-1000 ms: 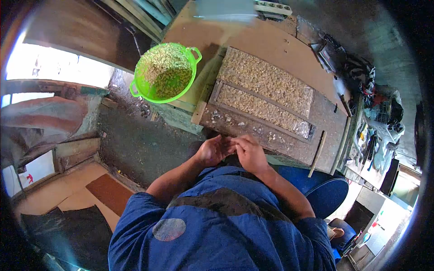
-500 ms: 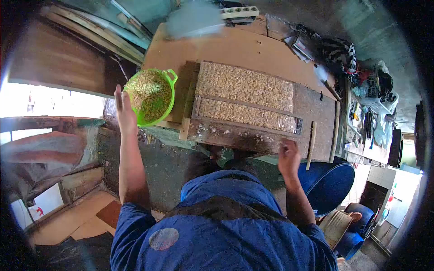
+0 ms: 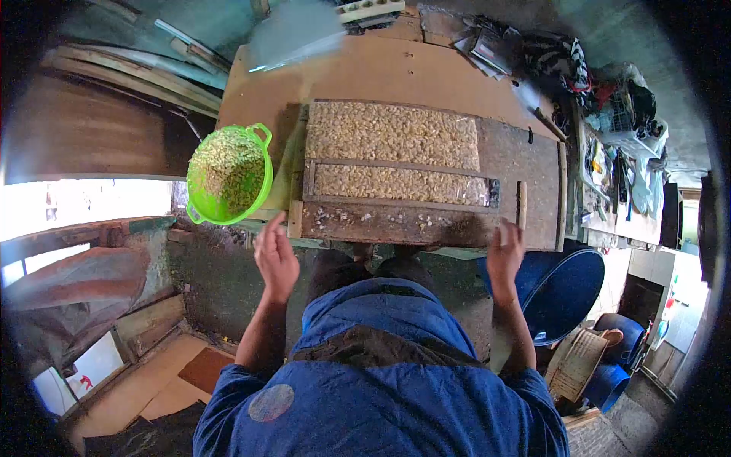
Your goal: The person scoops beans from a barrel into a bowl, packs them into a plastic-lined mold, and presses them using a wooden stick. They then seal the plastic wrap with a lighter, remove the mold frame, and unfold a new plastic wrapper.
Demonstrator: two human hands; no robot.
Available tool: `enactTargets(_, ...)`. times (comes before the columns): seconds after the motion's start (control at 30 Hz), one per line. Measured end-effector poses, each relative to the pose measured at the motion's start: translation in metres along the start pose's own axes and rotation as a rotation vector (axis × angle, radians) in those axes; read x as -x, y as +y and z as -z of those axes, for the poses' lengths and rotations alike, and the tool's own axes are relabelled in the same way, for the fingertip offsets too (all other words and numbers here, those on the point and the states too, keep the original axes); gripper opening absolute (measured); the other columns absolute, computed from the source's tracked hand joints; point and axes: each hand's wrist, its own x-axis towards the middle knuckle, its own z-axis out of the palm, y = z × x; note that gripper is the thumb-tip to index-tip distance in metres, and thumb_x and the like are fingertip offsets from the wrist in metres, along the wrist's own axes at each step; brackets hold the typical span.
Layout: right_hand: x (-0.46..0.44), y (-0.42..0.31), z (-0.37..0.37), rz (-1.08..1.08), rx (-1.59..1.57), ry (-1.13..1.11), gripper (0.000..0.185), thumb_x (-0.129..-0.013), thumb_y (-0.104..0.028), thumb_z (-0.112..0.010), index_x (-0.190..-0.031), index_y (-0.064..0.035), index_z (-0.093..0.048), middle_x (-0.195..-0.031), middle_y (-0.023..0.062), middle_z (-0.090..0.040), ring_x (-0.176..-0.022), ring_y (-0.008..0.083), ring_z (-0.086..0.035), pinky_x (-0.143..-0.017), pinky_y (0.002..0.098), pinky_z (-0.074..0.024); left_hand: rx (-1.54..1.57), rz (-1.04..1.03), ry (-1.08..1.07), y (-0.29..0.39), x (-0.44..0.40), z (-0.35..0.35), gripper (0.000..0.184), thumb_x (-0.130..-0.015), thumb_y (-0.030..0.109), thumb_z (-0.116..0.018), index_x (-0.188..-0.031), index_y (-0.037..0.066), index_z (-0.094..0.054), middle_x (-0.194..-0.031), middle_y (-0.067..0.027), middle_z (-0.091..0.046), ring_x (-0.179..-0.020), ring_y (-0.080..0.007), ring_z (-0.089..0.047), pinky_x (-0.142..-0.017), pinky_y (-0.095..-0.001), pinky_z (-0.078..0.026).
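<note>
My left hand (image 3: pixel 276 260) is in front of the table's near edge, fingers apart, holding nothing. Just up and left of it, a bright green two-handled plastic bowl (image 3: pixel 263 179) holds pale, flake-like pieces (image 3: pixel 226 156). My right hand (image 3: pixel 505 260) is at the front right edge of a wooden board (image 3: pixel 525 164), slightly blurred, its fingers stretched out with nothing visible in them. On the board lie a wide bed of pale, nut-like pieces (image 3: pixel 392 135) and a narrower framed strip of similar pieces (image 3: pixel 400 185), both with a glossy, clear surface. A short wooden stick (image 3: pixel 522 204) lies just above my right hand.
Crumbs (image 3: pixel 343 218) are scattered along the board's front strip. A translucent sheet (image 3: pixel 297 38) is at the back left of the table (image 3: pixel 365 65). A large blue tub (image 3: pixel 567 293) stands below on the right, near smaller blue containers (image 3: pixel 609 385). Wooden planks (image 3: pixel 137 72) lie at left.
My left hand has moved from beside the green bowl rightward and down to the table's front edge. My right hand's curled fingers have straightened. The whole view has shifted slightly.
</note>
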Motion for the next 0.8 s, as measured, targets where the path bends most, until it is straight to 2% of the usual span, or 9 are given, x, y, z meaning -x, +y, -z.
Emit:
enactTargets(0.03,0.003,-0.011,-0.007,0.146,-0.044,-0.101,0.027,-0.088,-0.011,-0.067,-0.113,-0.0023,-0.067,-0.106,0.0169,-0.065,-0.101,0.0356,-0.061,-0.09,0.0452,-0.0489,-0.004,-0.001,-0.002,0.001,0.006,-0.006,0.027,-0.1,0.015,-0.052,-0.123,0.009,-0.064,-0.109,-0.0129,-0.068,-0.101,-0.0311,-0.061,-0.089,-0.0411,-0.043)
enactTargets(0.1,0.01,-0.05,-0.016,0.168,-0.163,-0.261,0.026,-0.089,-0.01,-0.066,-0.113,-0.0018,-0.067,-0.104,0.0167,-0.066,-0.101,0.0346,-0.06,-0.092,0.0442,-0.0484,0.028,-0.133,0.0,0.004,0.012,-0.017,0.026,-0.098,0.015,-0.053,-0.121,0.009,-0.065,-0.099,-0.0101,-0.068,-0.09,-0.0302,-0.062,-0.088,-0.0416,-0.043)
enactTargets(0.27,0.011,-0.102,-0.041,0.298,-0.151,-0.297,0.028,-0.09,-0.013,-0.064,-0.116,-0.0035,-0.067,-0.104,0.0134,-0.064,-0.099,0.0336,-0.058,-0.089,0.0441,-0.0489,-0.038,-0.158,-0.019,0.015,0.015,-0.02,0.025,-0.097,0.014,-0.057,-0.12,0.011,-0.065,-0.092,-0.0076,-0.068,-0.086,-0.0268,-0.062,-0.084,-0.0403,-0.042)
enactTargets(0.47,0.018,-0.093,-0.05,0.432,-0.088,-0.343,0.029,-0.089,-0.015,-0.062,-0.117,-0.0081,-0.067,-0.105,0.0092,-0.061,-0.097,0.0319,-0.059,-0.086,0.0434,-0.0497,-0.072,-0.105,-0.058,0.014,0.014,-0.017,0.023,-0.095,0.014,-0.061,-0.117,0.013,-0.067,-0.089,-0.0056,-0.067,-0.086,-0.0249,-0.062,-0.083,-0.0404,-0.042)
enactTargets(0.63,0.021,-0.092,-0.048,0.522,-0.032,-0.372,0.029,-0.086,-0.016,-0.059,-0.113,-0.0101,-0.068,-0.104,0.0075,-0.061,-0.098,0.0308,-0.059,-0.087,0.0427,-0.0498,-0.08,-0.167,-0.007,0.009,0.014,-0.02,0.022,-0.094,0.014,-0.061,-0.115,0.013,-0.067,-0.092,-0.0067,-0.068,-0.089,-0.0272,-0.062,-0.085,-0.0417,-0.042)
enactTargets(0.7,0.024,-0.088,-0.04,0.666,-0.056,-0.41,0.028,-0.084,-0.017,-0.059,-0.109,-0.0115,-0.068,-0.098,0.0073,-0.062,-0.096,0.0309,-0.06,-0.083,0.0423,-0.0519,-0.076,-0.18,-0.006,0.009,0.013,-0.02,0.023,-0.094,0.014,-0.061,-0.116,0.012,-0.067,-0.093,-0.0072,-0.068,-0.091,-0.0281,-0.062,-0.085,-0.0421,-0.042)
enactTargets(0.73,0.026,-0.083,-0.034,0.669,-0.054,-0.409,0.028,-0.084,-0.017,-0.059,-0.109,-0.0115,-0.068,-0.098,0.0073,-0.062,-0.096,0.0309,-0.06,-0.083,0.0423,-0.0519,-0.088,-0.183,-0.009,0.011,0.012,-0.018,0.023,-0.093,0.015,-0.062,-0.116,0.012,-0.067,-0.094,-0.0076,-0.068,-0.093,-0.0285,-0.061,-0.085,-0.0424,-0.042)
enactTargets(0.8,0.032,-0.07,-0.02,0.734,-0.134,-0.972,0.023,-0.085,-0.02,-0.06,-0.105,-0.0111,-0.068,-0.089,0.0088,-0.062,-0.091,0.032,-0.063,-0.076,0.0426,-0.0539,-0.098,-0.184,-0.007,0.012,0.009,-0.018,0.024,-0.093,0.015,-0.062,-0.116,0.012,-0.066,-0.095,-0.008,-0.068,-0.095,-0.0289,-0.061,-0.085,-0.0428,-0.042)
